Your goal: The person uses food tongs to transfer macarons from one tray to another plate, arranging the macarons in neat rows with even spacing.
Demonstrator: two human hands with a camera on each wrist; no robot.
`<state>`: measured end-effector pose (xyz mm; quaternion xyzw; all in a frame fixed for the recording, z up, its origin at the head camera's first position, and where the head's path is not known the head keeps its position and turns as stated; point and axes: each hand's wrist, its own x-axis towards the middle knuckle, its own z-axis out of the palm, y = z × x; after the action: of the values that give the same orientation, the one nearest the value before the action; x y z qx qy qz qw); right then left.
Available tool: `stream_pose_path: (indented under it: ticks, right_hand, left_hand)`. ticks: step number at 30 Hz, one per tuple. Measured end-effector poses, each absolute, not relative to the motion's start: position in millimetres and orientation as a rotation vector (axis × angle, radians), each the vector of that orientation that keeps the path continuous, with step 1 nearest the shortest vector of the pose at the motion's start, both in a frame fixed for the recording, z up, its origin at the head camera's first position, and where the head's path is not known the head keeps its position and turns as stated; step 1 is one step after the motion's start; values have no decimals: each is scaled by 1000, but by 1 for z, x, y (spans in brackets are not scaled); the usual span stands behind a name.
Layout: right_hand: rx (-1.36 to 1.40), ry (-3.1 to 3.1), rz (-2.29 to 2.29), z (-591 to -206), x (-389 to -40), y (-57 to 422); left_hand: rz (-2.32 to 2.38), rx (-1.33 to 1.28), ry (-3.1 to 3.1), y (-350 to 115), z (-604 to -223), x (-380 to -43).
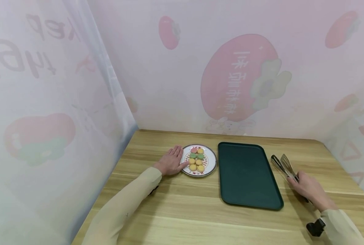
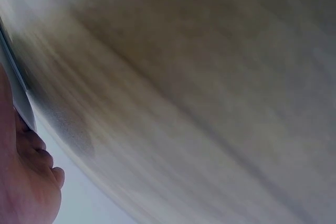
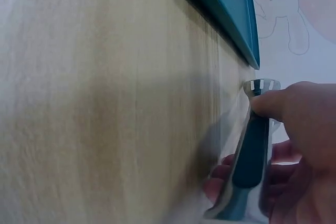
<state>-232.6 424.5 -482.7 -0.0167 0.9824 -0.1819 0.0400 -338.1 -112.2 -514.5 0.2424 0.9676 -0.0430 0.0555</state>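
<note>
My left hand lies at the left rim of a round white plate, its fingers straight and its thumb over the rim. Two columns of pink, yellow and green macarons sit on that plate. In the left wrist view, part of the hand shows beside the plate's edge. With my right hand I grip a pair of food tongs right of the tray, the slotted end pointing away from me. The right wrist view shows the thumb along the tongs' dark-inlaid handle, other fingers wrapped beneath.
A dark green rectangular tray lies between the plate and the tongs on the wooden table. Printed fabric curtains stand along the table's back and sides.
</note>
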Motion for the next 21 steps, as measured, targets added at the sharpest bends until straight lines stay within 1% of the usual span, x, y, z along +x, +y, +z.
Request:
stream_pose_path:
  ticks: [8, 15, 21]
  right_hand:
    - [-41, 2968, -539, -480, -233, 422]
    - [1, 2907, -546, -477, -227, 422]
    - [-145, 3041, -554, -466, -238, 417]
  left_hand:
    - [-68, 746, 2957, -113, -512, -340]
    - [35, 801, 2972, -126, -502, -335]
    - [18, 798, 3008, -140, -482, -339]
